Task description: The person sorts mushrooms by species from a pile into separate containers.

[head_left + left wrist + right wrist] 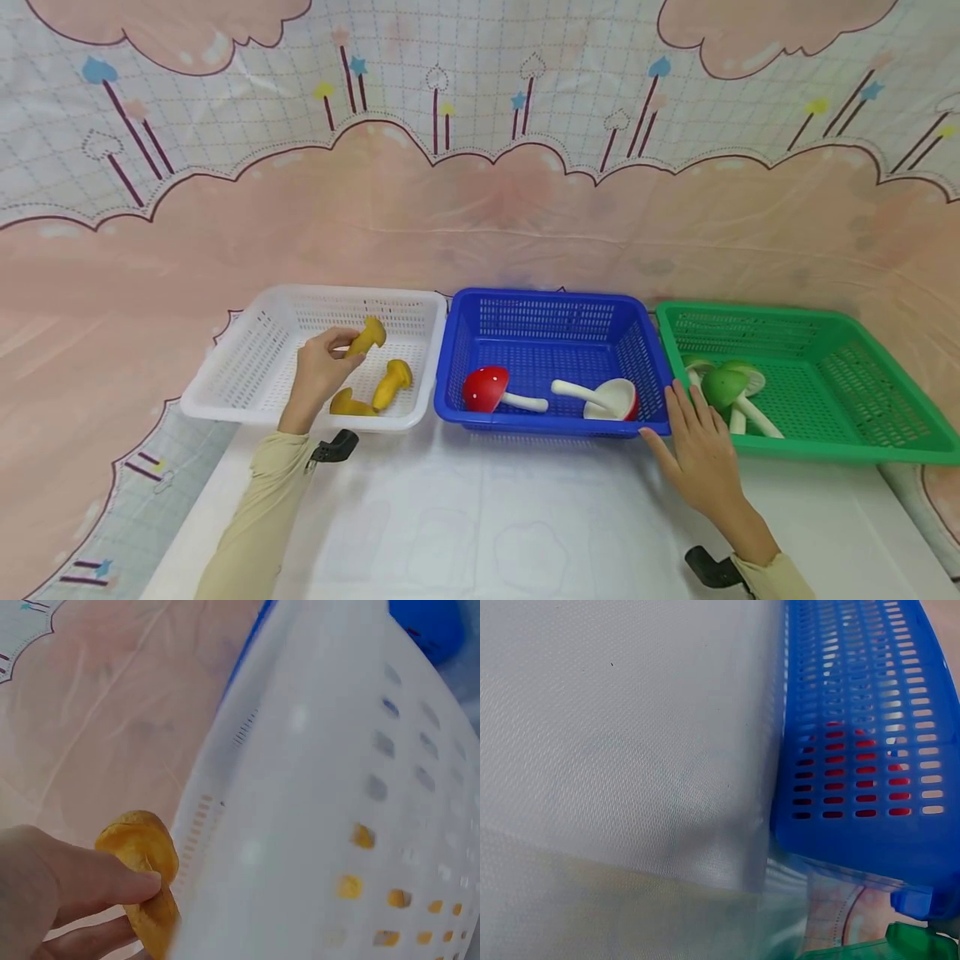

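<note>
My left hand [321, 371] pinches a yellow toy mushroom [371, 333] between thumb and fingers, over the white basket [225, 411]. In the left wrist view, the thumb presses on the stem just below the cap of that mushroom [139, 840]. Two more yellow mushrooms lie in the basket, one [392, 383] near its right side and another [350, 404] by the front wall. My right hand [703, 457] is spread with straight fingers at the front corners of the blue basket [551, 427] and the green basket [840, 452]. It holds nothing and is out of sight in the right wrist view.
Inside the blue basket lie two red-capped mushrooms, one upright-capped [486, 388] and one showing its white underside [613, 397]. Green-capped mushrooms [724, 387] are heaped at the green basket's left end. The baskets stand in a row on a white-covered table [480, 517] before a patterned cloth [525, 225].
</note>
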`<state>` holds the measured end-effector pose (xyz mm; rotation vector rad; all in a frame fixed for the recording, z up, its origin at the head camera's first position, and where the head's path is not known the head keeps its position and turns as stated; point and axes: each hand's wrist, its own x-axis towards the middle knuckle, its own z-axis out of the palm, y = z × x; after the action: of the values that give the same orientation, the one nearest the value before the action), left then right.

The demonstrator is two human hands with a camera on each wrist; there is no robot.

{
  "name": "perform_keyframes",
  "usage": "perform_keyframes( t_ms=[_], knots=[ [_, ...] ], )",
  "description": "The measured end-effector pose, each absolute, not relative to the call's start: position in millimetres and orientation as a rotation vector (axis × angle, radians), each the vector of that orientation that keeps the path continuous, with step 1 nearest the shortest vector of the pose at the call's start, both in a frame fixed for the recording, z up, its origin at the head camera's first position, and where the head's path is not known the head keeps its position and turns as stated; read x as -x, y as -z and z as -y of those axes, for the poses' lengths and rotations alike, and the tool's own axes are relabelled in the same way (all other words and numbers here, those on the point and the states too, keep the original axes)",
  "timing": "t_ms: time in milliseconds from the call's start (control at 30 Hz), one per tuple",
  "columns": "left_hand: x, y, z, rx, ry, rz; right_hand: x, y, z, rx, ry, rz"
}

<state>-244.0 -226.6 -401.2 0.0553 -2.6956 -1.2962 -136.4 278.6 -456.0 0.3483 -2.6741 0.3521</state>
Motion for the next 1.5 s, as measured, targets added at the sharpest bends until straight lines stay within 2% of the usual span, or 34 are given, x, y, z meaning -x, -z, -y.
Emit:
perform_keyframes(
  t_ms=[367,767,1200,1333,1500],
  knots=[
    [249.2,415.9,229.1,-0.193,1.159,2.823,136.6,456.5,-277.8,-0.35,-0.364,2.677],
    [253.6,421.7,219.3,-0.111,1.039,2.952,134.6,457.5,-278.0,-0.329,-0.345,2.667],
    [248.0,420.4,225.4,-0.146,0.924,3.072,137.0,460.8,-271.6,-0.364,-0.365,2.642],
    [245.6,416.8,227.2,-0.095,0.906,3.094,137.7,460.1,-271.4,-0.364,-0.359,2.645],
    [236.2,411.6,225.7,0.105,0.927,3.059,136.3,457.9,-272.6,-0.344,-0.382,2.681]
  ],
)
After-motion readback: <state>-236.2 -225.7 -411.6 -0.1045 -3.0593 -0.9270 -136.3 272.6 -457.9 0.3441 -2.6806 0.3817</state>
